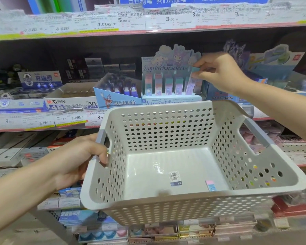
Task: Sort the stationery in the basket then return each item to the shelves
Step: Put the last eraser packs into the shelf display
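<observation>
At the lower left of the frame the left hand [78, 161] grips the left handle of the basket [113, 174], fingers curled over the handle bar and thumb out of sight behind it. The basket, a pale perforated plastic one, fills the lower middle of the frame and is held up in front of the shelves [42, 124], tilted so its open mouth faces the camera.

On the basket floor, right of centre, lies a small white item with a barcode [174, 178], its long axis running roughly top to bottom of the frame, with a dark blue end toward the near rim. Just to its right, apart from it, a small pink and blue eraser [210, 185] lies with its long axis tilted from upper left to lower right, pink end farther from the camera.

Above the basket, in the upper middle of the frame, a Sanrio display box [168, 101] stands on the shelf with a row of upright erasers in it. At the right end of that row the right hand [221, 72], reaching in from the right edge, pinches the top of a tall eraser pack [191, 85] between thumb and fingertips. The pack stands nearly upright, leaning slightly with its top to the right, its lower end down among the row in the box.
</observation>
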